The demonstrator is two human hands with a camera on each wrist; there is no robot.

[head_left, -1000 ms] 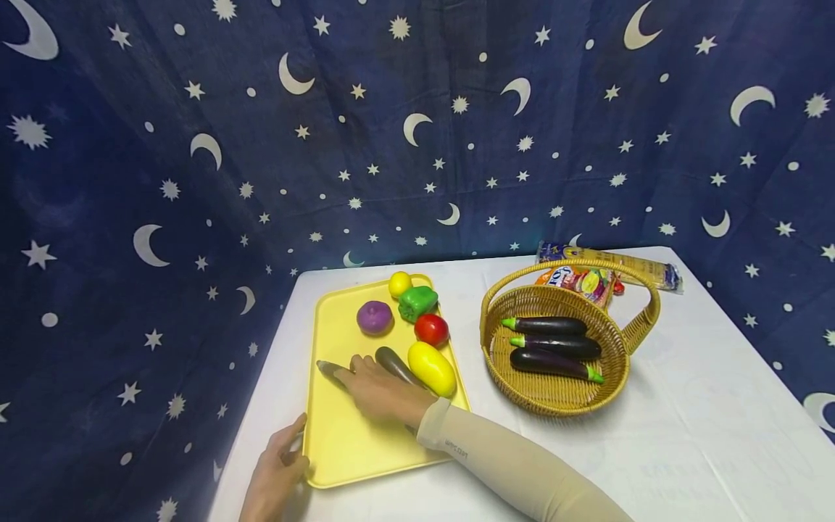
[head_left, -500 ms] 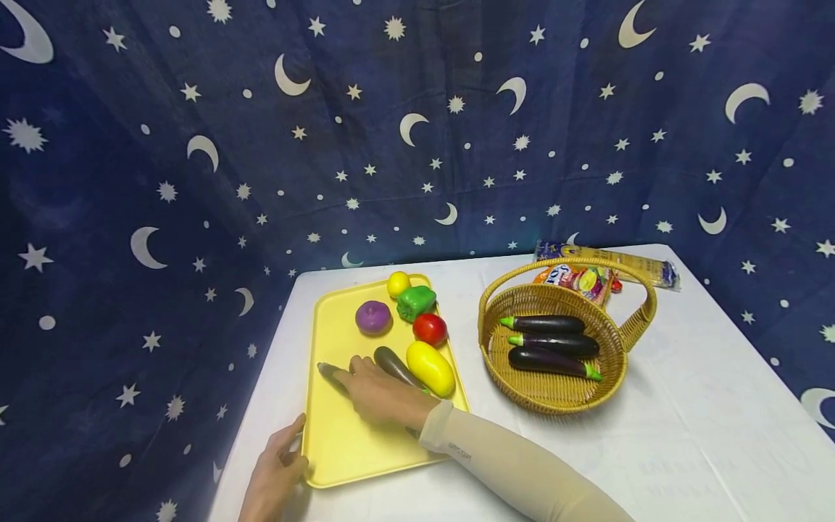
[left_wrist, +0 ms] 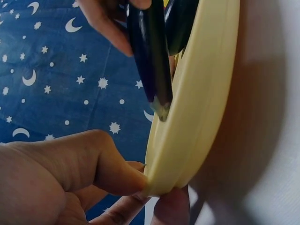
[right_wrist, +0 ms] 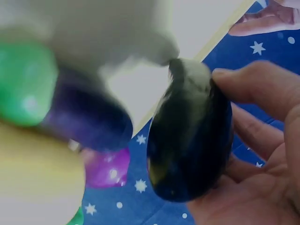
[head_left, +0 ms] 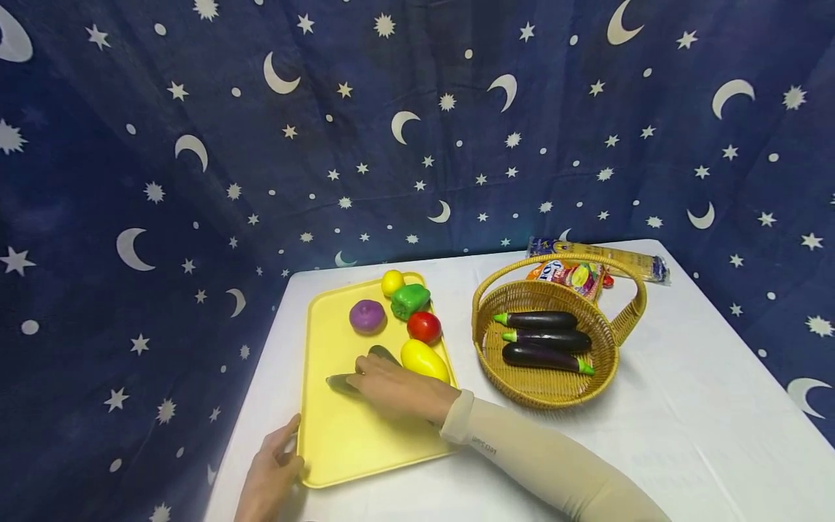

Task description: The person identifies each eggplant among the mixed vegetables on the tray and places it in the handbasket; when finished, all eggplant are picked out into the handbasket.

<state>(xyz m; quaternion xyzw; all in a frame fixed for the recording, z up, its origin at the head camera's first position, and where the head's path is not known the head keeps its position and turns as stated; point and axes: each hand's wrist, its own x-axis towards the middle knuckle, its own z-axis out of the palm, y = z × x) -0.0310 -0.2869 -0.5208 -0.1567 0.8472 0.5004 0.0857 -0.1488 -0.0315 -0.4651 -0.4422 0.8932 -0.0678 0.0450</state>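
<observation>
In the head view my right hand (head_left: 401, 391) grips a dark eggplant (head_left: 342, 384) over the yellow tray (head_left: 342, 453). The right wrist view has the eggplant (right_wrist: 190, 136) between the thumb and fingers. A second eggplant (head_left: 385, 354) lies beside it on the tray, partly hidden by the right hand. At the tray's near left corner my left hand (head_left: 270, 467) pinches the rim, thumb above and fingers beneath, as the left wrist view shows at the tray rim (left_wrist: 197, 108). A yellow mango-like fruit (head_left: 424, 360) lies right of the second eggplant.
Farther back on the tray are a tomato (head_left: 424, 328), a green pepper (head_left: 410, 301), a lemon (head_left: 393, 283) and a round purple vegetable (head_left: 367, 317). A handled wicker basket (head_left: 548, 399) with three eggplants stands to the right, before a snack bag (head_left: 577, 278) and a long noodle pack (head_left: 626, 261).
My right hand has moved slightly to the right with the eggplant, whose tip has shifted right and nearer. The left hand keeps its hold on the tray. The head view has shifted slightly.
</observation>
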